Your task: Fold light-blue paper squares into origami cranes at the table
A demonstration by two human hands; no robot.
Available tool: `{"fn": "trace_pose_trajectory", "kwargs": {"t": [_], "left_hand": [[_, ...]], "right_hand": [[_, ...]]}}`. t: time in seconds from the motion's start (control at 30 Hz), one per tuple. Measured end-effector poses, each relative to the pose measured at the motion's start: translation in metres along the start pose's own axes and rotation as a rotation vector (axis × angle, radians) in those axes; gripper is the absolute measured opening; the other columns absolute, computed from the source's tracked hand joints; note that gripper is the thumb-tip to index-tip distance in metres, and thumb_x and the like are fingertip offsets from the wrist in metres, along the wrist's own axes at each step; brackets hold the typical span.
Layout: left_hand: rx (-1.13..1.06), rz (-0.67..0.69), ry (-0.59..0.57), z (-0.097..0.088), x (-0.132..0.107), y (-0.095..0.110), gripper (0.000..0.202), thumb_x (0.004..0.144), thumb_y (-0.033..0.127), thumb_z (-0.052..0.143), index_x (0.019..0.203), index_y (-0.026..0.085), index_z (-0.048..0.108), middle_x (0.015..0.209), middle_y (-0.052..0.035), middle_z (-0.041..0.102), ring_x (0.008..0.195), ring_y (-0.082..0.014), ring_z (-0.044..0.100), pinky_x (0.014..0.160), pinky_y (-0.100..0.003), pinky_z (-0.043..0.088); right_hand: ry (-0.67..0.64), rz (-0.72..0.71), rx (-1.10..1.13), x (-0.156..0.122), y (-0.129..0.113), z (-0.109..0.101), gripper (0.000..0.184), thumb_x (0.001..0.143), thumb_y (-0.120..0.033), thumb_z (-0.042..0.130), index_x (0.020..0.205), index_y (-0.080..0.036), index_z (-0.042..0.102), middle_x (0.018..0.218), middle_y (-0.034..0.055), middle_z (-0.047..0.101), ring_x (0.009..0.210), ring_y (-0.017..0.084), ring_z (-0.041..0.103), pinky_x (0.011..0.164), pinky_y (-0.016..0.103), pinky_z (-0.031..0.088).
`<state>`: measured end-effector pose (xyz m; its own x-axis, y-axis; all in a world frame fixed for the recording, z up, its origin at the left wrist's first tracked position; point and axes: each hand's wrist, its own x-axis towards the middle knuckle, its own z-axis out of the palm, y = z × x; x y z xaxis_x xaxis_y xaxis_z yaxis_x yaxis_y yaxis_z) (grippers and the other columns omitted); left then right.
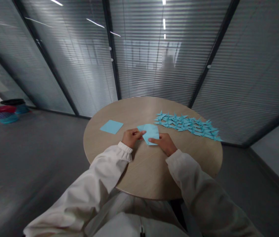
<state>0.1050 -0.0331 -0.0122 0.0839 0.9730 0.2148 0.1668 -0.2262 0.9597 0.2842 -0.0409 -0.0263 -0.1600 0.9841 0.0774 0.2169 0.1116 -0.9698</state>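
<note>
Between my two hands is a light blue sheet of origami paper (151, 132), partly folded, held just over the table. My left hand (131, 137) pinches its left edge, thumb on top. On its lower right side my right hand (165, 143) grips it, the thumb lying across the paper and the fingers mostly hidden beneath. To the left lies a flat stack or sheet of blue square paper (112, 126). Several folded blue paper cranes (187, 124) stand in close rows at the right back of the table.
The round wooden table (151, 177) has its near edge close to my body. Behind it runs a glass partition with blinds (154, 82). Two bins, a red-and-blue one (2, 115) and a dark-rimmed one (18, 104), stand on the floor at far left.
</note>
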Motion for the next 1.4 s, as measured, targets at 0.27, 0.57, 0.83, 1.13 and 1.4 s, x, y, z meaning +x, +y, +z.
{"fn": "trace_pose_trajectory", "kwargs": {"t": [0.27, 0.57, 0.83, 1.13, 1.4], "left_hand": [[-0.049, -0.094, -0.086, 0.0038, -0.0029, 0.0067, 0.038, 0.057, 0.047, 0.071, 0.050, 0.012, 0.057, 0.047, 0.0005, 0.058, 0.045, -0.0083, 0.050, 0.049, -0.020, 0.042], [-0.005, -0.060, -0.086, 0.0024, -0.0024, 0.0016, 0.038, 0.058, 0.047, 0.070, 0.051, 0.012, 0.058, 0.048, -0.0002, 0.058, 0.045, -0.0086, 0.051, 0.048, -0.020, 0.042], [0.043, -0.063, -0.139, 0.0035, -0.0058, 0.0070, 0.040, 0.059, 0.049, 0.068, 0.049, 0.012, 0.058, 0.046, 0.0004, 0.057, 0.044, -0.0083, 0.050, 0.048, -0.020, 0.041], [-0.018, -0.110, -0.210, 0.0050, -0.0051, 0.0044, 0.040, 0.060, 0.050, 0.068, 0.052, 0.012, 0.059, 0.048, -0.0006, 0.060, 0.045, -0.0084, 0.052, 0.049, -0.019, 0.042], [0.052, -0.090, -0.214, 0.0033, -0.0079, 0.0078, 0.041, 0.062, 0.051, 0.066, 0.050, 0.012, 0.059, 0.049, -0.0024, 0.063, 0.044, -0.0094, 0.054, 0.047, -0.019, 0.043]], "right_hand": [[-0.023, 0.010, 0.094, -0.0023, -0.0023, 0.0008, 0.039, 0.055, -0.039, 0.072, 0.080, -0.009, 0.071, 0.068, 0.0055, 0.067, 0.059, 0.015, 0.058, 0.058, 0.027, 0.045], [-0.012, 0.001, 0.066, -0.0016, -0.0008, -0.0005, 0.039, 0.055, -0.041, 0.071, 0.075, -0.007, 0.070, 0.062, 0.0030, 0.064, 0.056, 0.014, 0.054, 0.053, 0.025, 0.041], [-0.016, 0.010, 0.078, -0.0028, -0.0034, 0.0002, 0.039, 0.055, -0.041, 0.071, 0.075, -0.008, 0.070, 0.064, 0.0039, 0.065, 0.056, 0.015, 0.056, 0.054, 0.026, 0.042], [-0.002, -0.021, 0.119, 0.0015, 0.0047, -0.0003, 0.037, 0.058, -0.041, 0.070, 0.074, -0.008, 0.069, 0.067, 0.0047, 0.065, 0.058, 0.016, 0.057, 0.058, 0.028, 0.044], [-0.008, -0.036, 0.158, 0.0013, 0.0025, 0.0014, 0.037, 0.060, -0.043, 0.068, 0.071, -0.008, 0.067, 0.065, 0.0043, 0.064, 0.059, 0.016, 0.057, 0.058, 0.027, 0.043]]}}
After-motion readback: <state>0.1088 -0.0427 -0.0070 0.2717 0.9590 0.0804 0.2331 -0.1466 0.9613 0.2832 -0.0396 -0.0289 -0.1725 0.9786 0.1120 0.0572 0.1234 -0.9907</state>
